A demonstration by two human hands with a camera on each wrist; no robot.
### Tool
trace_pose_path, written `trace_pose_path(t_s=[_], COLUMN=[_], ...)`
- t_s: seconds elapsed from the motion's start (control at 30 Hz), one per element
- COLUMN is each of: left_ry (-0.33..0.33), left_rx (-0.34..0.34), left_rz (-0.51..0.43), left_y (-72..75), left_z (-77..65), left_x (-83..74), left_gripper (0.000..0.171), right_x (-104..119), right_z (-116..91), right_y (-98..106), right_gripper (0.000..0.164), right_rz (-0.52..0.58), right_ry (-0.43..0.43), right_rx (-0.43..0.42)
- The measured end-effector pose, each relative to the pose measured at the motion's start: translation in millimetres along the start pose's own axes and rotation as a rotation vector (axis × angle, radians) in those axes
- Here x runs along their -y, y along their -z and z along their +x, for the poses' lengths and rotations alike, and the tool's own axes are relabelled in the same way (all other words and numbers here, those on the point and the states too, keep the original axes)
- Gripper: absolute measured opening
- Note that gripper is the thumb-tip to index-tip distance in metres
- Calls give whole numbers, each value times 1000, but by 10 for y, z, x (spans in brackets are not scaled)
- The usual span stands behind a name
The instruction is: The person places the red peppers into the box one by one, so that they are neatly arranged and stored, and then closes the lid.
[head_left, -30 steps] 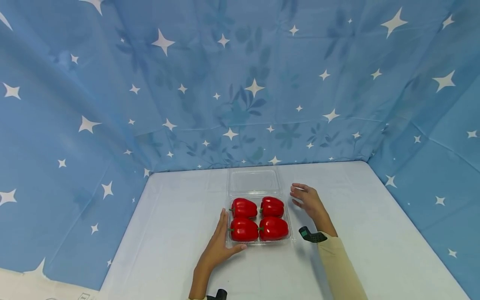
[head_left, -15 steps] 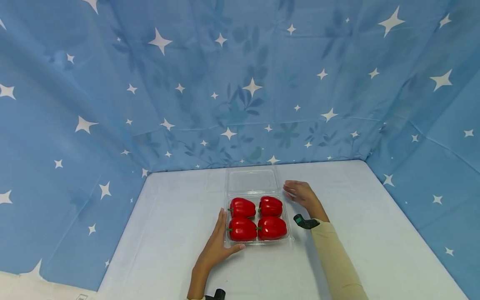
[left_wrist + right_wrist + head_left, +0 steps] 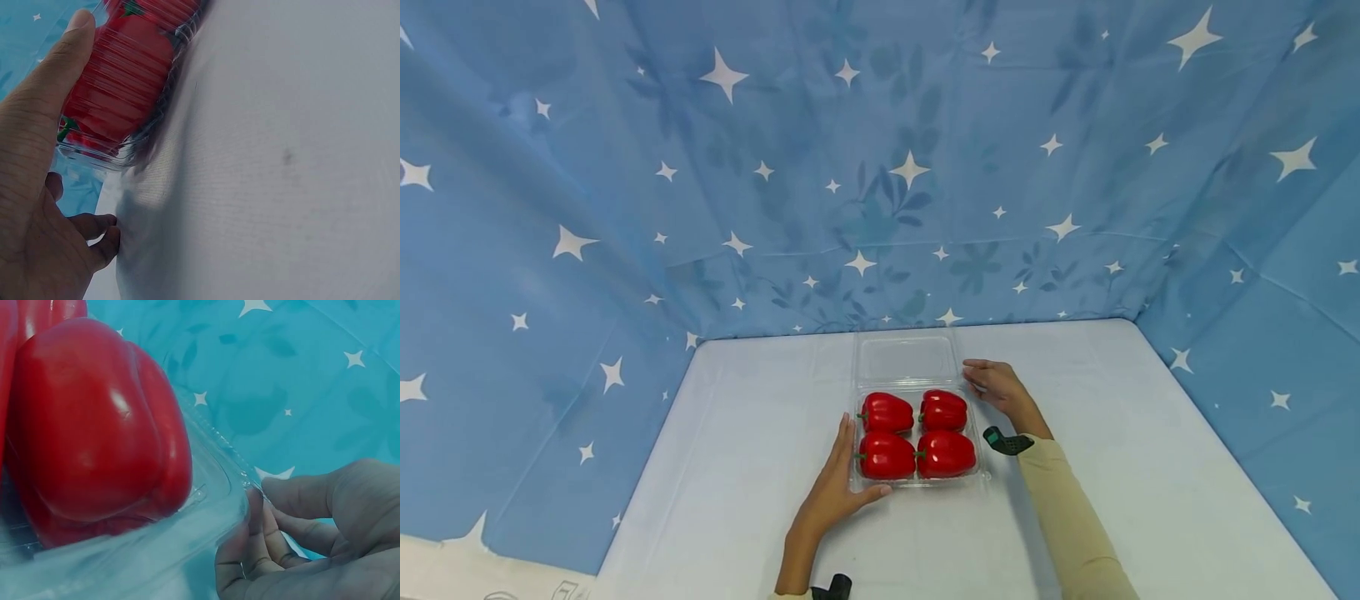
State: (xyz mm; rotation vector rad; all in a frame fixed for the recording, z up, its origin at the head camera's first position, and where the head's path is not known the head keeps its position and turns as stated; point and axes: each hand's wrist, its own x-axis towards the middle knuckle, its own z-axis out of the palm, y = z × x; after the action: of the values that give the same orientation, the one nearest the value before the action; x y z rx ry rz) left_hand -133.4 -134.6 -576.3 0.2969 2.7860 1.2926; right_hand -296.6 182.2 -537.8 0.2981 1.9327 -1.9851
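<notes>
A clear plastic clamshell box (image 3: 917,482) lies with its lid (image 3: 906,358) folded back on the far side. Several shiny red bell peppers (image 3: 886,456) with green stems sit in it in two rows. My left hand (image 3: 831,496) rests at the box's near left corner, fingers extended along the left side and thumb against the front. In the left wrist view the thumb (image 3: 65,56) overlaps the front wall. At the box's far right, my right hand (image 3: 1000,387) pinches the clear plastic edge by the hinge between thumb and fingers, beside one pepper (image 3: 100,425) in the right wrist view.
The box stands on a white-covered table (image 3: 737,433), towards its middle. A blue curtain (image 3: 805,208) with white stars closes off the back and both sides. Each wrist wears a dark band, such as the right wrist's band (image 3: 1009,442).
My right hand has moved left to the box's far right edge, and its fingers have come together there. The left hand, the box and the peppers stay in place.
</notes>
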Motion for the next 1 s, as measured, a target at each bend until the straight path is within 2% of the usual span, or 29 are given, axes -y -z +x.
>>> trace_pose_path(t_s=[0.3, 0.57, 0.87, 1.0], left_ry=[5, 8, 8, 11], left_rx=[-2, -9, -7, -4], left_rz=[1, 8, -9, -10], left_y=[-5, 6, 2, 7], left_z=[-4, 14, 13, 11], left_x=[-8, -15, -22, -24], left_gripper=[119, 118, 118, 119], right_x=[-22, 2, -5, -13], right_z=[35, -11, -67, -88], right_y=[-33, -60, -51, -58], right_gripper=[45, 41, 47, 42], right_rz=[-5, 25, 0, 17], right_ry=[52, 170, 265, 279], right_rx=[-41, -74, -49, -44])
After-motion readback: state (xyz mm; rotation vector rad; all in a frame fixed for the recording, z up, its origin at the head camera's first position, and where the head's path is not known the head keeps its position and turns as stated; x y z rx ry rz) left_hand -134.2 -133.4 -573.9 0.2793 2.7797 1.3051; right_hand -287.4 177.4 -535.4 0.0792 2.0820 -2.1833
